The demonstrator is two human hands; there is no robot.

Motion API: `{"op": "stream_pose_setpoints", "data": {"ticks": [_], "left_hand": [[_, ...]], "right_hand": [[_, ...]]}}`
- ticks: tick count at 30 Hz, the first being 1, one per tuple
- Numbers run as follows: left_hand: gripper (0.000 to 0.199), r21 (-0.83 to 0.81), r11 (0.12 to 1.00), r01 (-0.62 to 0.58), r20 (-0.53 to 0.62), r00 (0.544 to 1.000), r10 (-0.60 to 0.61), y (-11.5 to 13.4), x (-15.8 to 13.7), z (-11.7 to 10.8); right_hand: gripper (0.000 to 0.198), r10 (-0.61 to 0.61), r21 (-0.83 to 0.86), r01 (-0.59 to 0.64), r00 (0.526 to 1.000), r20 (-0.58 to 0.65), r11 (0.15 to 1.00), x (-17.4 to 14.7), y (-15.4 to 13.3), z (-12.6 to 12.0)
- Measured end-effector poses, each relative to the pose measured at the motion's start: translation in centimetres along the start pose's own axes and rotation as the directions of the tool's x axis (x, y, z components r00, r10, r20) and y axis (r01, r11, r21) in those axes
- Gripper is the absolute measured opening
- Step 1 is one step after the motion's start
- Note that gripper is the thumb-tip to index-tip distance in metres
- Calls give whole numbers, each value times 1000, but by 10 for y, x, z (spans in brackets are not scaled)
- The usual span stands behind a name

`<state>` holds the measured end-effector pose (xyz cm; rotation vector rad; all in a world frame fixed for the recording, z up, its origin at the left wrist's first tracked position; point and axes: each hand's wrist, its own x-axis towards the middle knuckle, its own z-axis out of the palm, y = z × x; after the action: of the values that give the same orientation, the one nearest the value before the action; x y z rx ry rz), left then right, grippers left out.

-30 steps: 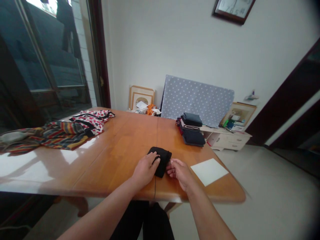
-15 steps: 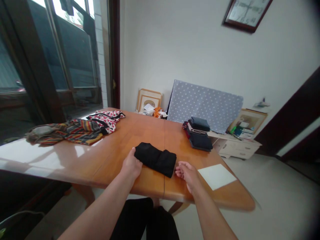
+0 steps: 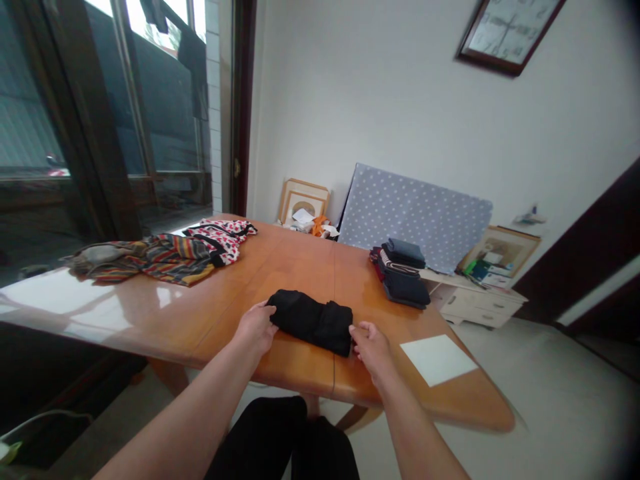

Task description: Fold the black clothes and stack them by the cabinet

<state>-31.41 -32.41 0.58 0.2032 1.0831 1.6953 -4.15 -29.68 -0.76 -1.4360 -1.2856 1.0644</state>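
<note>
A folded black garment [image 3: 313, 321] lies on the wooden table [image 3: 290, 260] near its front edge. At its left end, my left hand [image 3: 257, 327] grips the cloth, thumb on top and fingers underneath. My right hand [image 3: 371, 347] pinches the right end between thumb and fingertips. Exactly what kind of garment it is cannot be made out.
A stack of folded clothes [image 3: 401, 273] stands at the back right, and a white sheet [image 3: 439, 360] lies at the right. Striped clothing [image 3: 170, 257] and a red-and-white patterned garment [image 3: 227, 237] are spread at the left. A polka-dot cloth-covered panel [image 3: 415, 210] stands behind.
My right hand has closed in on the garment's right end and now takes hold of it. My left hand has shifted slightly left at the other end. The camera view has turned a little.
</note>
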Motion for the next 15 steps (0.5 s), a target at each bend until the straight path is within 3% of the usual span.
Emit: {"op": "stream_pose_setpoints", "data": {"ticks": [2, 4, 5, 7, 9, 11, 15], "left_hand": [[26, 92, 991, -97, -42, 994, 101, 5, -4, -16], [30, 252, 930, -269, -83, 951, 297, 13, -8, -25], [32, 362, 857, -366, -65, 907, 415, 16, -9, -27], [31, 563, 636, -527, 94, 806, 584, 22, -9, -25], [27, 643, 423, -638, 349, 736, 579, 23, -8, -19], [25, 641, 300, -707, 551, 695, 461, 19, -7, -15], [27, 687, 125, -716, 654, 684, 324, 7, -11, -18]], "right_hand": [[51, -66, -82, 64, 998, -17, 995, 3, 2, 3], [55, -111, -199, 101, 993, -36, 975, 6, 1, 6], [57, -124, -262, 109, 992, -40, 959, 6, 0, 7], [61, -141, -376, 115, 989, -43, 919, 6, -6, 13], [64, -158, -441, 124, 987, -40, 889, 3, -13, 21], [64, -166, -434, 132, 985, -41, 891, 0, -17, 29], [60, -117, -269, 99, 992, -52, 958, 1, -14, 31]]}}
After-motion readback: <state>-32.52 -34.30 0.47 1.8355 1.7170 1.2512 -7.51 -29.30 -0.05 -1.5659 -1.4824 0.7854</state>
